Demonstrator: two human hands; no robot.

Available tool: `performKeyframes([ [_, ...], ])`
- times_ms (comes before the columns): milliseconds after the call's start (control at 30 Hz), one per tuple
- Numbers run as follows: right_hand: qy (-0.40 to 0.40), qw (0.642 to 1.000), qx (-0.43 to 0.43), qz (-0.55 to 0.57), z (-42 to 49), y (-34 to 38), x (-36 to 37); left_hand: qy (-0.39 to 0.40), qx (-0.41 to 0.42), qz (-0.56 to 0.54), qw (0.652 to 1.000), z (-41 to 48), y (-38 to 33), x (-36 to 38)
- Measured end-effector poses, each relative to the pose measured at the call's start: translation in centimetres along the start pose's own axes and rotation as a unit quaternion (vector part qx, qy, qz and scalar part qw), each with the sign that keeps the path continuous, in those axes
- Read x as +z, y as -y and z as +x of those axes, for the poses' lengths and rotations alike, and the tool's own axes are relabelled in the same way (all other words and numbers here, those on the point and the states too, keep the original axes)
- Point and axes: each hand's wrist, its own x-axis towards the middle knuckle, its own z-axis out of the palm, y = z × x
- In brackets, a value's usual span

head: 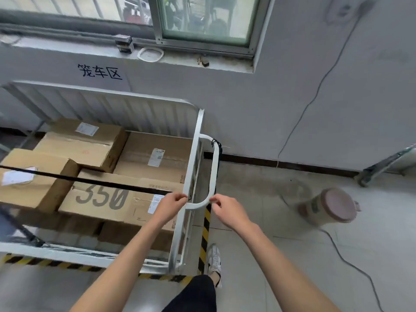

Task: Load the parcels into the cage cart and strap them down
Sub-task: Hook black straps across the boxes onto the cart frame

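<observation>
Left hand (173, 204) pinches strap (101, 182), right hand (225, 208) pinches cart handle (212, 167); tub (328, 206) beside

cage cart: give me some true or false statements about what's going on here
1. A black strap runs across the boxes to the left hand. True.
2. The cart is empty. False: it holds several boxes.
3. The right hand is at the handle. True.
4. The 350 box stands on the floor. False: it lies in the cart.
5. The tub sits on the boxes. False: it is on the floor, right of the cart.
</observation>
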Motion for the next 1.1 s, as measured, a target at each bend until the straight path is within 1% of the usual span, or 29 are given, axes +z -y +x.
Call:
performKeyframes([
  [100,0.019,1.000,-0.010,-0.002,2.5,-1.3,-2.9,-0.030,-0.041,-0.063,0.997,2.0,-1.2,-0.1],
  [167,0.013,1.000,-0.016,-0.011,4.2,-2.7,-5.0,-0.053,-0.064,-0.090,0.993,3.3,-1.9,-0.2],
  [300,0.000,1.000,-0.013,-0.012,7.3,-4.9,-7.7,-0.087,-0.097,-0.107,0.986,4.6,-2.9,-0.1],
  [500,0.066,0.994,-0.064,-0.053,13.1,-5.3,-8.5,-0.123,-0.133,-0.098,0.979,5.5,-3.5,-0.2],
  [567,0.085,0.991,-0.093,-0.052,15.7,-5.1,-9.2,-0.153,-0.157,-0.108,0.970,5.8,-3.6,-0.1],
  [633,0.082,0.990,-0.108,-0.044,18.6,-5.5,-10.3,-0.183,-0.181,-0.108,0.960,5.9,-4.0,0.2],
  [833,0.081,0.989,-0.113,-0.043,29.0,-6.7,-15.2,-0.273,-0.254,-0.148,0.916,6.1,-6.7,2.0],
  [900,0.103,0.985,-0.114,-0.075,32.3,-6.8,-16.1,-0.295,-0.264,-0.165,0.903,6.6,-8.1,3.1],
  [967,0.142,0.976,-0.119,-0.115,34.9,-7.0,-16.4,-0.308,-0.281,-0.183,0.890,7.3,-9.1,4.3],
  [1100,0.226,0.944,-0.144,-0.194,38.3,-6.8,-15.4,-0.328,-0.302,-0.202,0.872,8.9,-10.4,5.5],
])
